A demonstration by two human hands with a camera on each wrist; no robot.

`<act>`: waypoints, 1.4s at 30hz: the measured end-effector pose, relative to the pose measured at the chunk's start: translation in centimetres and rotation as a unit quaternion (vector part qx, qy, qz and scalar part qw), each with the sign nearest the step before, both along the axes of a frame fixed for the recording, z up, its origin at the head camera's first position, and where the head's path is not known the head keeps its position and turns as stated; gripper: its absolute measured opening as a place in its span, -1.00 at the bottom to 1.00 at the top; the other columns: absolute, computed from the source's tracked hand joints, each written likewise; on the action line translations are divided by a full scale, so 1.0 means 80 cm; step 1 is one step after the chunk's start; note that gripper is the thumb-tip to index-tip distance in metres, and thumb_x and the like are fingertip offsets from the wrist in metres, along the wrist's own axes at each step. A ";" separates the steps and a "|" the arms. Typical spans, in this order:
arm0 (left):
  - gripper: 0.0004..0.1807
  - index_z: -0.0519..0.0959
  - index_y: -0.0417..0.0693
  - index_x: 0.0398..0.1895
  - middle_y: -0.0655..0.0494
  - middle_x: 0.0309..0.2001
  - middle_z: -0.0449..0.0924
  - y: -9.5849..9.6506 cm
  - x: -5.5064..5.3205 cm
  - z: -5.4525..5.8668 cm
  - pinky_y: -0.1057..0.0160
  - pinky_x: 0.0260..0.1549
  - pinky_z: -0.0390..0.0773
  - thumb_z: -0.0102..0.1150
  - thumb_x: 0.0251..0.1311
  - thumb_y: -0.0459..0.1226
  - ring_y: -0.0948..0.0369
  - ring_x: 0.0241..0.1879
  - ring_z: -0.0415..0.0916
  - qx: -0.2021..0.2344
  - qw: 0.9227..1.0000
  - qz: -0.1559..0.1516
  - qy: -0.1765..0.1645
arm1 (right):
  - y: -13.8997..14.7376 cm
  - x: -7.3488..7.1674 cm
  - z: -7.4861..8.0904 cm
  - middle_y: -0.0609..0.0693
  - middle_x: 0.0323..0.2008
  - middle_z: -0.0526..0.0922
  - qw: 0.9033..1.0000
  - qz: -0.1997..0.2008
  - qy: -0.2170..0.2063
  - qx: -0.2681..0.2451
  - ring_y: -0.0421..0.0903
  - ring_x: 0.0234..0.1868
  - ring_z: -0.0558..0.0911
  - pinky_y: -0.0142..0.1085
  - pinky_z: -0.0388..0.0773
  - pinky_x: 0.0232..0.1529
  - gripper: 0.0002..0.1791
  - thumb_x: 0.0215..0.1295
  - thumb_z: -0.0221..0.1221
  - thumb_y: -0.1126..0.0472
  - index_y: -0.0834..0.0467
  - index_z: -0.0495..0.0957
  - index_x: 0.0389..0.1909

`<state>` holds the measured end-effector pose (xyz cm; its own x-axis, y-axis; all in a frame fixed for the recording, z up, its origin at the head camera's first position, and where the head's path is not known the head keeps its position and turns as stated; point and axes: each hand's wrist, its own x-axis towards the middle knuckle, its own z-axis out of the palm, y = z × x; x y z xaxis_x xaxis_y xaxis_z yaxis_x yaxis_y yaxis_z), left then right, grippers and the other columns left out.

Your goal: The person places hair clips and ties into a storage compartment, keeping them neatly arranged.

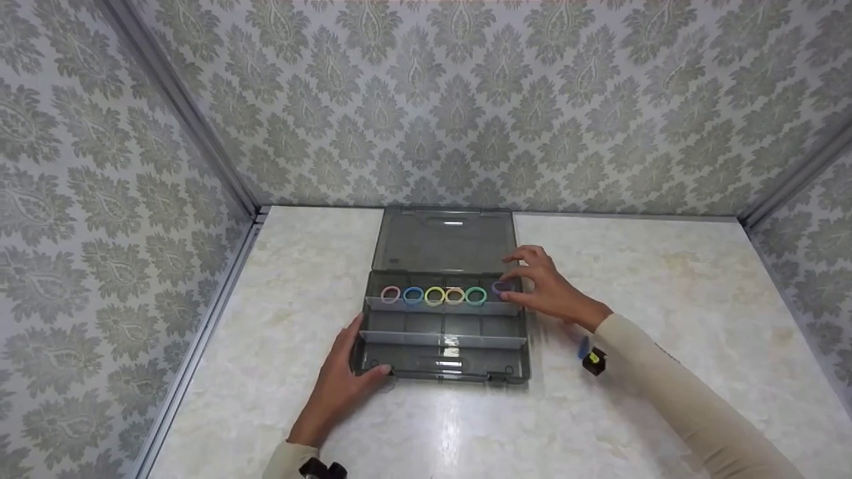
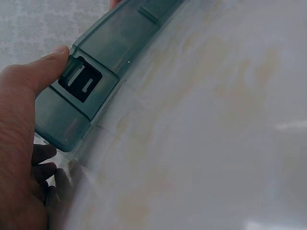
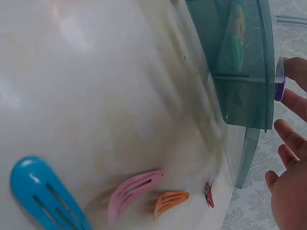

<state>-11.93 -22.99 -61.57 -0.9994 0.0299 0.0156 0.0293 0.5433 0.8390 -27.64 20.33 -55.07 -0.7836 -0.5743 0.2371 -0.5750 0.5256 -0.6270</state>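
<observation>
A see-through grey storage box (image 1: 442,359) lies on the table with its lid (image 1: 446,239) folded back. My left hand (image 1: 346,366) grips its front left corner; the thumb (image 2: 50,62) lies beside the front latch (image 2: 80,79). In the back compartment, pink (image 1: 391,295), blue (image 1: 413,295), yellow (image 1: 434,296), peach (image 1: 455,295) and green (image 1: 476,296) ring-shaped hair ties stand in a row along the divider. Between thumb and finger, my right hand (image 1: 549,293) pinches a purple hair tie (image 3: 279,88) at the right end of that row.
Two pale dividers cross the box, the front one (image 1: 442,340) nearer me. Right of the box, blue (image 3: 45,194), pink (image 3: 134,191), orange (image 3: 169,202) and red (image 3: 209,195) snap hair clips lie on the table (image 3: 96,96). Patterned walls (image 1: 426,133) close the table's back and sides.
</observation>
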 end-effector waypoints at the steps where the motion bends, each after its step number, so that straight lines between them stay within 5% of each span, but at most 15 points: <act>1: 0.21 0.04 0.41 0.83 -0.07 0.77 0.05 0.000 0.000 0.000 -0.38 0.63 0.08 0.58 0.22 0.21 -0.19 0.76 -0.11 0.000 1.000 0.000 -0.001 | 0.000 -0.001 -0.001 0.20 0.44 0.51 1.000 0.003 0.004 -0.001 0.21 0.57 0.23 0.33 0.14 0.54 -0.74 0.47 0.48 0.03 0.08 0.83 0.03; 25: 0.21 0.05 0.29 0.83 -0.13 0.77 0.03 0.000 -0.002 -0.001 -0.41 0.63 0.05 0.58 0.25 0.18 -0.25 0.76 -0.16 -0.005 1.000 -0.001 0.006 | -0.007 -0.018 0.008 0.26 0.43 0.54 0.996 0.032 0.021 0.076 0.30 0.60 0.22 0.38 0.05 0.55 -0.73 0.35 0.57 0.11 0.16 0.85 -0.04; 42: 0.20 0.03 0.35 0.83 -0.09 0.79 0.00 0.003 -0.002 0.002 -0.39 0.65 0.02 0.55 0.26 0.23 -0.22 0.77 -0.18 -0.007 1.000 0.004 -0.006 | -0.018 -0.029 0.021 0.26 0.45 0.54 0.981 0.084 0.032 0.174 0.37 0.61 0.24 0.41 0.14 0.53 -0.77 0.35 0.57 0.14 0.12 0.87 -0.04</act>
